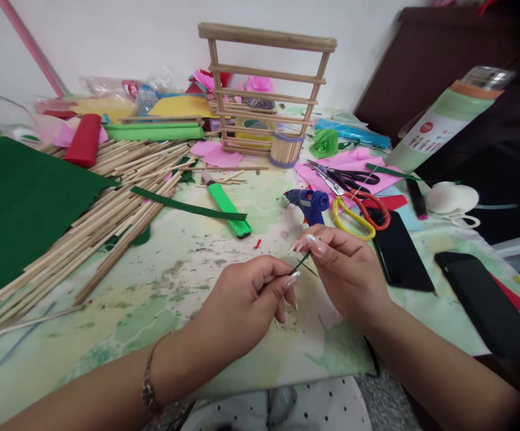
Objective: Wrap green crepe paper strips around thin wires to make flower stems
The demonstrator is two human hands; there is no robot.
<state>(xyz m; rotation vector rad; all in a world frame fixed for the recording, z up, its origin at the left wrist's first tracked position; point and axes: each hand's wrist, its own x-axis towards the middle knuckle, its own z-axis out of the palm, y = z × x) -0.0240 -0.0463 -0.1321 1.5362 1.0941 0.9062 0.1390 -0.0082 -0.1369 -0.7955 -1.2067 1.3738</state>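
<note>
A thin dark green strip (302, 261), perhaps wrapped round a wire, stretches between my two hands over the table. My left hand (260, 293) pinches its lower end between thumb and index finger. Its upper end is pinched in the fingertips of my right hand (345, 263). A fine green tail slants off below the right fingers. Just beyond the right hand lies a blue glue gun (307, 203). Scissors with yellow and red handles (359, 209) are beside it. A flat green paper strip (188, 205) lies across a bright green cutter (228, 209).
Wooden sticks (120, 209) and a dark green sheet (30, 209) cover the left side. A stick rack (266, 36) stands at the back. Two phones, one black phone (404, 251) nearer my hand, lie right. A tilted bottle (449, 120) is behind them.
</note>
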